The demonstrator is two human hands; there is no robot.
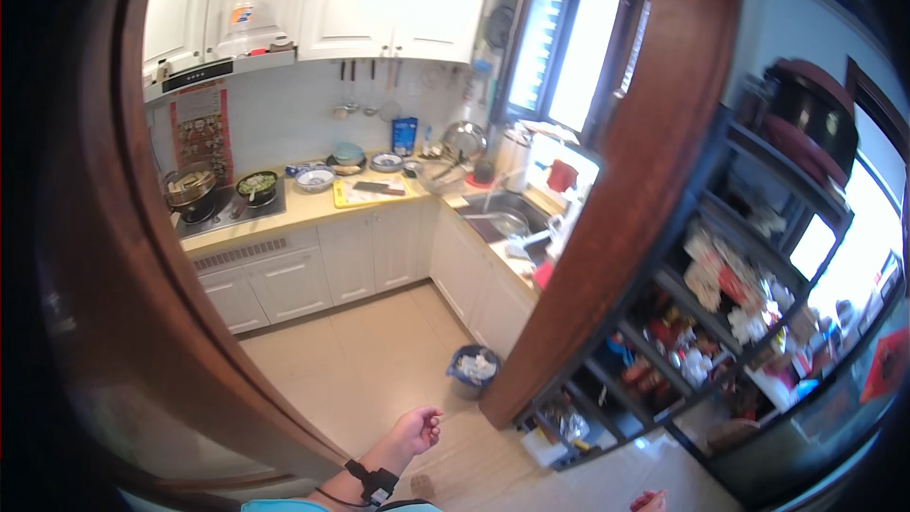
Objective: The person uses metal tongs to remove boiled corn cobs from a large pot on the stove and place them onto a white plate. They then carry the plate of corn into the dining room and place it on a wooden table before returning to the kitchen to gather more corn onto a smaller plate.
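My left hand [418, 431] hangs low in the middle of the picture, above the tiled floor, its fingers half curled and holding nothing that I can see. A black strap with a small box [373, 482] sits around that forearm. Of my right hand [648, 502], only part shows at the bottom edge, with no object visible in it. Ahead of me, beyond a brown wooden door frame [611, 192], lies a kitchen. Nearest to my left hand, a blue bin [469, 387] with white waste stands on the floor by the frame.
On the counter [302, 217] are a stove with a steamer pot [190, 188] and a pan of green food [257, 188]. A cleaver [380, 188] lies on a cutting board [348, 198]. Water runs into the sink [473, 208]. A dark shelf rack [643, 338] full of goods stands at right.
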